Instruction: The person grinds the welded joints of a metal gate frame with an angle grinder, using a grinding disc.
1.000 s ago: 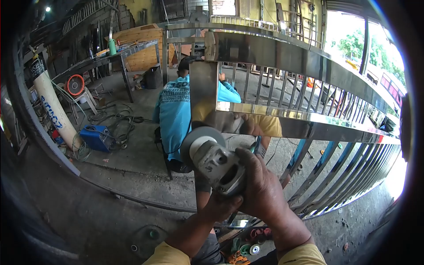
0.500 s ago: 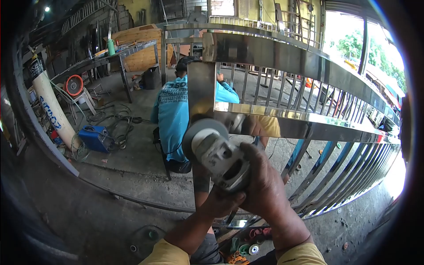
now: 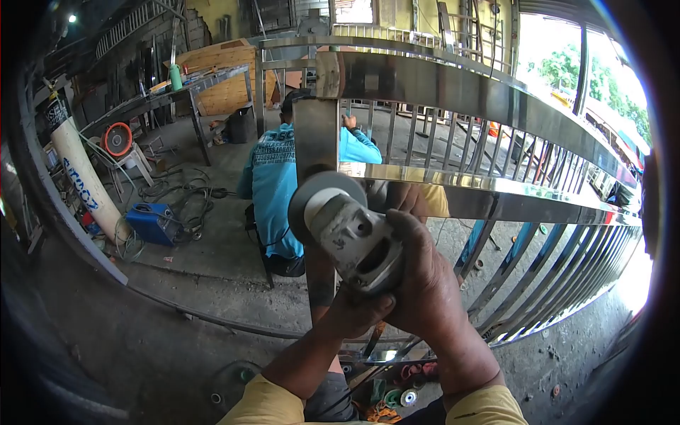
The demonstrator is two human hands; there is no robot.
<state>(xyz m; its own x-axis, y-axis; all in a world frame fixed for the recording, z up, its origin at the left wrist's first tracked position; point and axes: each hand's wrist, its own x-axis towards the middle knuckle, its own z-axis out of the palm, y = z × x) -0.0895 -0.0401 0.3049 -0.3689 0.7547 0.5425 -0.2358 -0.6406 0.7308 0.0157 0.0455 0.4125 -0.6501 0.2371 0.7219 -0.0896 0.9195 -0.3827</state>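
Note:
Both my hands hold an angle grinder point(image 3: 358, 244) in front of me, its grey disc point(image 3: 312, 202) tilted toward the upright metal post point(image 3: 317, 134) of a shiny railing. My right hand point(image 3: 425, 283) wraps the grinder's right side, thumb near the head. Below the tool, my left hand point(image 3: 354, 312) is closed under its body. The disc overlaps the post in view; whether they touch I cannot tell. Wide polished rails point(image 3: 453, 92) run from the post to the right, with slanted bars beneath.
A person in a blue shirt point(image 3: 273, 184) sits behind the post. To the left are a blue machine point(image 3: 152, 224), cables, a white cylinder point(image 3: 88, 180), an orange fan point(image 3: 117, 139) and a work table point(image 3: 142, 103). Discs point(image 3: 409, 398) lie on the floor below my hands.
The grinder and both my hands have shifted slightly up and left along the post. The seated person's head is now lower and more hidden behind it.

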